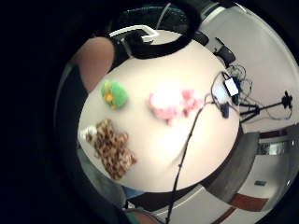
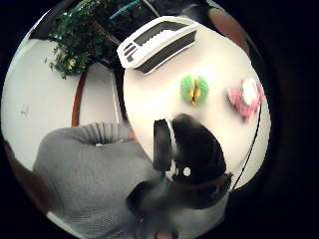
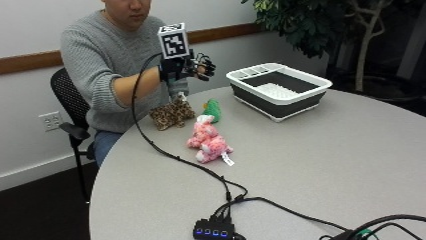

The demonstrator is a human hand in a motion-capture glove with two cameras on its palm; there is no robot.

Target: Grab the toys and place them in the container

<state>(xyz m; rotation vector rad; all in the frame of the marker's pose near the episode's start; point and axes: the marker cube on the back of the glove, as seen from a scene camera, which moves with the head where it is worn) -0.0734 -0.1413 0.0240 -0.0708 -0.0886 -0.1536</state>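
Three plush toys lie on the round table [image 3: 346,150] to the left of the container [image 3: 279,90]: a leopard-print toy [image 3: 172,114], a green toy [image 3: 212,110] and a pink toy [image 3: 208,139]. They look soft and light; pinch each round the body. The pink toy's small white tag cannot be read. The right hand [image 3: 186,70] hovers above, fingers spread, holding nothing.

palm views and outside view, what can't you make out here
- Leopard toy: outside view, its upper part sits behind the forearm; absent from the thumb side view, where the gloved hand fills that area.
- Green toy: outside view, partly behind the pink toy; its kind is unreadable.
- Container: little finger side view, only a rim corner shows.
- Pink toy's tag: text too small.
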